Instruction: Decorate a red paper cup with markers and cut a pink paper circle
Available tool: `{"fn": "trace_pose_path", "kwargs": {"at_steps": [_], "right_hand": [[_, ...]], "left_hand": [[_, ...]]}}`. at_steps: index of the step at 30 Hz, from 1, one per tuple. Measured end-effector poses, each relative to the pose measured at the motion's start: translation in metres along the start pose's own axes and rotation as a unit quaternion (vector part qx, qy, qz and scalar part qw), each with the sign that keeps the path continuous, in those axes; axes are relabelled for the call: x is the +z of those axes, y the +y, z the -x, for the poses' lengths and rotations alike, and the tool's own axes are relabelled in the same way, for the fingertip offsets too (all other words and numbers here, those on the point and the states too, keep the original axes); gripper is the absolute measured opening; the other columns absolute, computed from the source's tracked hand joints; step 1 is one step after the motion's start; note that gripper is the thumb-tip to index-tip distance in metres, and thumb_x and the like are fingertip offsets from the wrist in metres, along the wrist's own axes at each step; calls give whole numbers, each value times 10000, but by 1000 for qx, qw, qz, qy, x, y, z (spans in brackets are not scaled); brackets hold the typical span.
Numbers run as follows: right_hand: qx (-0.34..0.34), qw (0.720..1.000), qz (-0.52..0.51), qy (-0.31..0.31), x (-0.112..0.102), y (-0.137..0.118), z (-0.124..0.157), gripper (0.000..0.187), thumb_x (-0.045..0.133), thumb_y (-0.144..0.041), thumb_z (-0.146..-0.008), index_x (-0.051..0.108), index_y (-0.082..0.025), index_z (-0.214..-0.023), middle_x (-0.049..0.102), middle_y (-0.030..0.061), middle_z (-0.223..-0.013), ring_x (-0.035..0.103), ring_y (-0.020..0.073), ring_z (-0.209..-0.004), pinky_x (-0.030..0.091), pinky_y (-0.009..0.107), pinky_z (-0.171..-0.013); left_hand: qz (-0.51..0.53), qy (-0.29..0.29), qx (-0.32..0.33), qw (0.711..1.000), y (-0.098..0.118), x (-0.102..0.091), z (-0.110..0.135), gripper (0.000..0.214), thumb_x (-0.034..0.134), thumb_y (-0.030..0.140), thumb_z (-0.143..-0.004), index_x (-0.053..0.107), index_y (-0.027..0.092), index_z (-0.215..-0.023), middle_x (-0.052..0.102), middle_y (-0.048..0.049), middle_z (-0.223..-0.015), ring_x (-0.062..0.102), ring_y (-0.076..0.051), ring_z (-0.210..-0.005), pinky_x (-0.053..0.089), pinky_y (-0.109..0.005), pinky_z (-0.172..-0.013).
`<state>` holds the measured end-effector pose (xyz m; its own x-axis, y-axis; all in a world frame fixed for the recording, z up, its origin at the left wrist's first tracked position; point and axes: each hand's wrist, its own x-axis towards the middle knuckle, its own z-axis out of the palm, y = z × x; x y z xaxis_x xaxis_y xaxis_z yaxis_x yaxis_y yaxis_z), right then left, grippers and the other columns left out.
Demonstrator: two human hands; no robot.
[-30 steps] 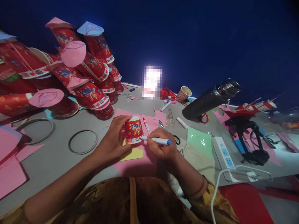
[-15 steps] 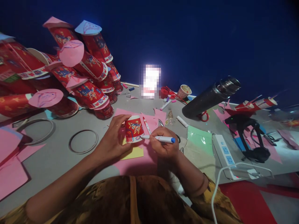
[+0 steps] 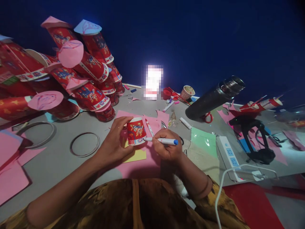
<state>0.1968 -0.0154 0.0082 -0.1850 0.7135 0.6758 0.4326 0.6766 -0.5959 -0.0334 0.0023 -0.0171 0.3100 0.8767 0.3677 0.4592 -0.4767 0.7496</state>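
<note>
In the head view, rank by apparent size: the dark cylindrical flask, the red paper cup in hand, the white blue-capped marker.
1. Dark cylindrical flask.
2. Red paper cup.
3. White blue-capped marker.
The flask lies farther from the camera, so its lead is safe.

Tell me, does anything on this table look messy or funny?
Yes. The red paper cups at the back left lie tumbled in a leaning heap, not stood up. Pink paper scraps and markers are strewn about. The left hand holds one upside-down cup steady; the right hand holds a marker against its base.

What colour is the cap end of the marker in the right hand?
Blue, on a white marker held by the right hand; clearest in the head view.
</note>
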Motion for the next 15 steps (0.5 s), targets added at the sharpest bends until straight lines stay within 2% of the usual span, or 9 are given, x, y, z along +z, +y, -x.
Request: {"fn": "trace_pose_path", "kwargs": {"at_steps": [7,15], "right_hand": [[-12,1000,8,4,0,1,0,108,655,-172,-943,658,-232,-854,720,0,-700,661,154,-586,524,274,-579],[-8,1000,5,2,0,0,0,104,654,-171,-933,668,-244,-860,730,1,-706,680,168,-597,539,288,-588]], "left_hand": [[-11,-15,-3,1000,-3,-1,2,784,719,214,-792,403,298,-1505,513,-122,-1487,560,-350,-1388,536,-594,-1170],[-21,-8,-9,1000,-4,-1,1,798,712,187,-768,415,304,-1499,526,-121,-1464,559,-361,-1383,526,-619,-1172]]}}
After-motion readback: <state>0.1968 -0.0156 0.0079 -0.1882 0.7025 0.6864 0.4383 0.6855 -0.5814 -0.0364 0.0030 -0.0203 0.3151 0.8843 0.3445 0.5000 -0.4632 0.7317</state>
